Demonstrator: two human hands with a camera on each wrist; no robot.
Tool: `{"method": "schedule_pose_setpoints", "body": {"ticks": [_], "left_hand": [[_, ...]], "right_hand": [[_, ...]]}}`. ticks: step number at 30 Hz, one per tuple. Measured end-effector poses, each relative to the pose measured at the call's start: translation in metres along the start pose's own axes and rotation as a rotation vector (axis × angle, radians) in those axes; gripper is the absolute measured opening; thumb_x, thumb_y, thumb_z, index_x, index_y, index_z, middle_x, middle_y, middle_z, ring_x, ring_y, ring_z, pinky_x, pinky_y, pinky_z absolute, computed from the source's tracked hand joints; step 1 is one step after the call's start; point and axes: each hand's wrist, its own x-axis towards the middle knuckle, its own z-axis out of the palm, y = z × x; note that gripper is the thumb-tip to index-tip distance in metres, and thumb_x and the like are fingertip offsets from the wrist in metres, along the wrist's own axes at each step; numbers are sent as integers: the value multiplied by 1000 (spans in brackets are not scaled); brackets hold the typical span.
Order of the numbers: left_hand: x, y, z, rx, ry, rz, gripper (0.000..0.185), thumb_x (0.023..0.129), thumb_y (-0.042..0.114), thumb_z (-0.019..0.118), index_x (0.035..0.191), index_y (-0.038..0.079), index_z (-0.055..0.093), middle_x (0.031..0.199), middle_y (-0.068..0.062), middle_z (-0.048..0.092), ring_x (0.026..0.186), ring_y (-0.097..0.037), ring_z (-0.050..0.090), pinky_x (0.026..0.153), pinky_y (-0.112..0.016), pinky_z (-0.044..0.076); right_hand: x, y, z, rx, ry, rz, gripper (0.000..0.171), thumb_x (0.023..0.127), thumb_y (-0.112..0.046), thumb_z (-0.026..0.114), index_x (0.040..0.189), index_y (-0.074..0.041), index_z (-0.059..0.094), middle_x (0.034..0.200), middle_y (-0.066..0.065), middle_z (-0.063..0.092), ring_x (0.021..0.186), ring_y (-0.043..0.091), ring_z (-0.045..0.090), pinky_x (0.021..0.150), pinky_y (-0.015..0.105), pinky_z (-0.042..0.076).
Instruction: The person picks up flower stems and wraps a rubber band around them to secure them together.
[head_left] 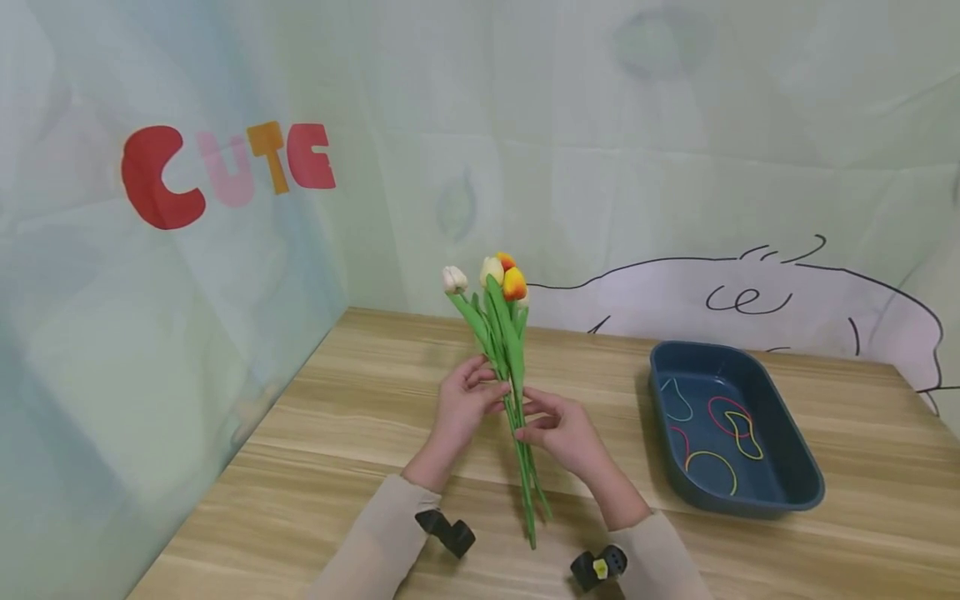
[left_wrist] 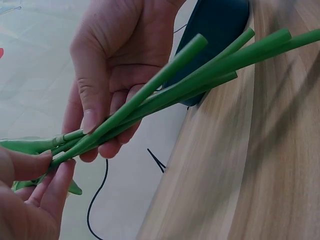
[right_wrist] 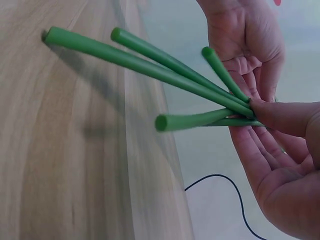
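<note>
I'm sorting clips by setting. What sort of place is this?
Probably a makeshift indoor filming corner, though I can't be sure: a wood-grain table with a creased, printed backdrop behind it, bearing colourful "CUTE" lettering and a line-drawn cartoon figure.

tulips (head_left: 513, 342) between hands (head_left: 467, 400) (head_left: 564, 431) | tray (head_left: 787, 479) on table (head_left: 337, 475), right of tulips | bands (head_left: 710, 453) inside

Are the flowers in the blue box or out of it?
Out. The left hand and right hand hold the flowers by their stems, beside the blue box. Inside it lie thin coloured loops.
</note>
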Motion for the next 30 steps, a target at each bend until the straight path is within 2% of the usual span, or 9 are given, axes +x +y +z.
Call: {"method": "schedule_pose_setpoints", "body": {"ticks": [9,18,22,26,30], "left_hand": [[-4,0,4,29,-44,6,54,80,-13,67,131,-9,50,100,-28,68,77,-15,69,74,-31,61],[-5,-1,7,76,-81,10,46,84,-11,64,126,-9,46,105,-33,65,86,-26,70,82,-36,60],[-5,-3,7,49,-97,-2,44,84,-11,64,124,-7,46,104,-30,66,85,-21,70,82,-34,60],[-4,-4,7,12,-88,-22,42,82,-13,64,121,-5,49,101,-27,69,80,-14,69,80,-33,60],[-5,-4,7,-13,-79,-32,42,81,-13,65,120,-5,50,100,-25,69,78,-12,69,79,-33,60]], "right_hand": [[0,-4,-2,13,64,31,58,78,6,72,132,-4,57,106,13,69,89,26,69,81,39,59],[0,-5,-6,6,19,20,57,80,4,71,134,-4,55,111,16,68,92,26,68,82,37,59],[1,-5,-6,2,21,21,55,81,4,71,133,-4,56,111,15,68,92,26,68,81,36,59],[0,-6,-5,-5,35,23,52,82,3,71,132,-4,58,108,16,69,91,27,69,80,36,60],[0,-6,-4,13,48,22,46,84,4,69,129,0,59,106,18,70,92,28,70,80,35,60]]}}
